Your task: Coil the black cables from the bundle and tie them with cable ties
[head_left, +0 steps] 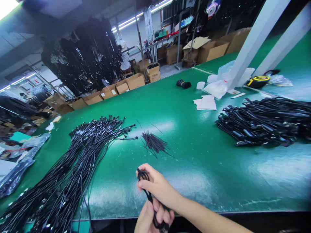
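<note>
Near the table's front edge, a black cable point(148, 194) is folded into a narrow looped bundle between my two hands. My right hand point(156, 184) pinches the looped upper end with thumb and fingers. Below it, my left hand point(152, 216) is closed round the lower part, where a connector end sticks out at the bottom of the view. Beyond the hands lies a small pile of thin black twist ties point(155, 142). To the left spreads a large heap of loose, uncoiled black cables point(87, 149), some hanging over the front edge.
On the right of the green table point(194, 181) lies a pile of bundled black cables point(264, 121). Behind it are a tape measure point(259, 82), white paper point(205, 103), plastic bags point(216, 89) and slanted white posts point(257, 42). Cardboard boxes point(133, 81) line the far side.
</note>
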Available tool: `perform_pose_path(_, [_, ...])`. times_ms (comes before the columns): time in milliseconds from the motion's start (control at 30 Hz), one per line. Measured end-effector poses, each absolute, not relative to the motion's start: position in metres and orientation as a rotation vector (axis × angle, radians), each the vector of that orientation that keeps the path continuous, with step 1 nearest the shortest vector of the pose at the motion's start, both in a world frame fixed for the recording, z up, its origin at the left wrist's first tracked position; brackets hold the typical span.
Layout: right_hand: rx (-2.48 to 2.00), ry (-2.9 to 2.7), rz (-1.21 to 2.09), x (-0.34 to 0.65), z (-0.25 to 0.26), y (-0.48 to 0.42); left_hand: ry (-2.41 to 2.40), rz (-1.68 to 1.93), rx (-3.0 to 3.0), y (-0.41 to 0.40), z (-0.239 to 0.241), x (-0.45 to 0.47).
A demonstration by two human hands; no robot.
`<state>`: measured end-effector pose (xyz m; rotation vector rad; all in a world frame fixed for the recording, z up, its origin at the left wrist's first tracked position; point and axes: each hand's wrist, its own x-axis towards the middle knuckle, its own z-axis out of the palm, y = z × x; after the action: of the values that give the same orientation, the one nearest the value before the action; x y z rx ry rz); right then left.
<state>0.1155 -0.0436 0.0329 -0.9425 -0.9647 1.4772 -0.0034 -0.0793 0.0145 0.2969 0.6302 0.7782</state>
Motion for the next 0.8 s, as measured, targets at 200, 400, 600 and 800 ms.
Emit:
perform_pose_path(200, [-1.088,-1.706,0.850,0.118,0.010,-0.071,0.743,1.137,0.291,-0.046,0.013,-0.023])
perform_pose_path(400, [-1.090,-1.582,1.041,0.106,0.000,-0.066,0.751,1.154,0.344,-0.045,0.004,-0.018])
perform_pose_path(600, [-1.147,-1.385,1.498,0.119,0.016,-0.056,0.842,1.179,0.453,-0.045,0.008,-0.021])
perform_pose_path(800, [-1.178,-1.274,1.433,0.135,0.033,-0.038,0.838,0.806,0.726,-0.056,-0.005,-0.012])
